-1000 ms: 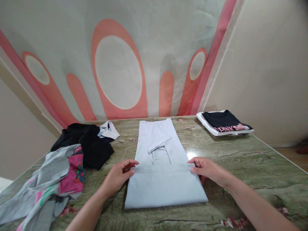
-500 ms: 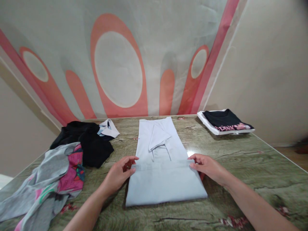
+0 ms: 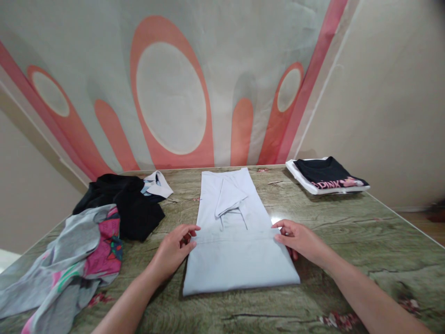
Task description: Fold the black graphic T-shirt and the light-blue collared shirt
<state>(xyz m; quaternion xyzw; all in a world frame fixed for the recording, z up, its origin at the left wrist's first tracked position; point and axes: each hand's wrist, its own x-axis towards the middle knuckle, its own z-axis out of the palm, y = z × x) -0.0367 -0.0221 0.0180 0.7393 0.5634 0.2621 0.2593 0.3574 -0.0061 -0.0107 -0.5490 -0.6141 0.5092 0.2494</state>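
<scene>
A pale shirt point(image 3: 239, 264) lies lengthwise in the middle of the table, its near part folded over away from me. On the far half, a folded-in sleeve point(image 3: 229, 197) shows as a triangular flap. My left hand point(image 3: 176, 246) pinches the left corner of the turned-over edge between thumb and fingers. At the opposite corner of that edge, my right hand point(image 3: 295, 239) grips in the same way. Some fingertips of both hands are hidden behind the cloth or the other fingers.
To the left are a crumpled grey garment with a pink print point(image 3: 79, 260) and a black garment point(image 3: 121, 202) with a light collar point(image 3: 158, 185). Folded clothes, a black one point(image 3: 330, 171) on top, sit at the far right. A patterned wall point(image 3: 222, 83) rises behind the table point(image 3: 347, 232).
</scene>
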